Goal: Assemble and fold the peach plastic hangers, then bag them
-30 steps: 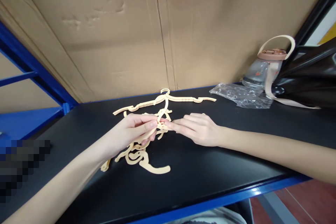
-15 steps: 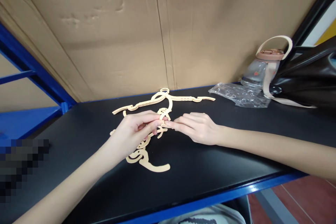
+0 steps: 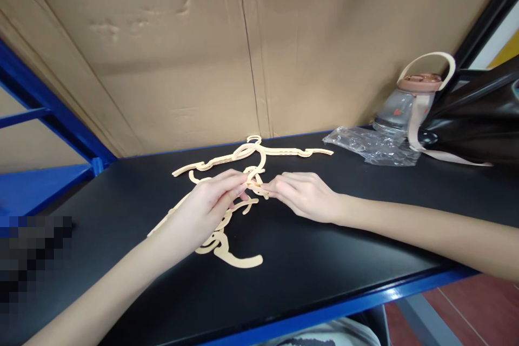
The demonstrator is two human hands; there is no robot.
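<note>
My left hand (image 3: 214, 197) is closed on a cream plastic folding hanger near its hook joint (image 3: 255, 173), thumb and fingers pinching it. Opposite it, the fingertips of my right hand (image 3: 304, 194) pinch the same hanger's near end; the exact grip is partly hidden. One slim arm (image 3: 160, 223) of a hanger shows beyond my left wrist. Behind my hands, a spread cream hanger (image 3: 284, 151) lies on the table, its arms reaching left and right. Closer to me, another hanger (image 3: 243, 263) lies partly under my left hand. How the pieces link is hidden.
On the black table (image 3: 344, 248), a crumpled clear plastic bag (image 3: 373, 147) lies at the back right, beside a water bottle (image 3: 405, 105) with a strap. A black bag (image 3: 482, 113) is at the far right. Cardboard (image 3: 182, 65) forms the back wall.
The piece between my fingertips has turned, and a long hanger arm now shows left of my left wrist. My right hand has shifted slightly right. The hanger behind stays in place.
</note>
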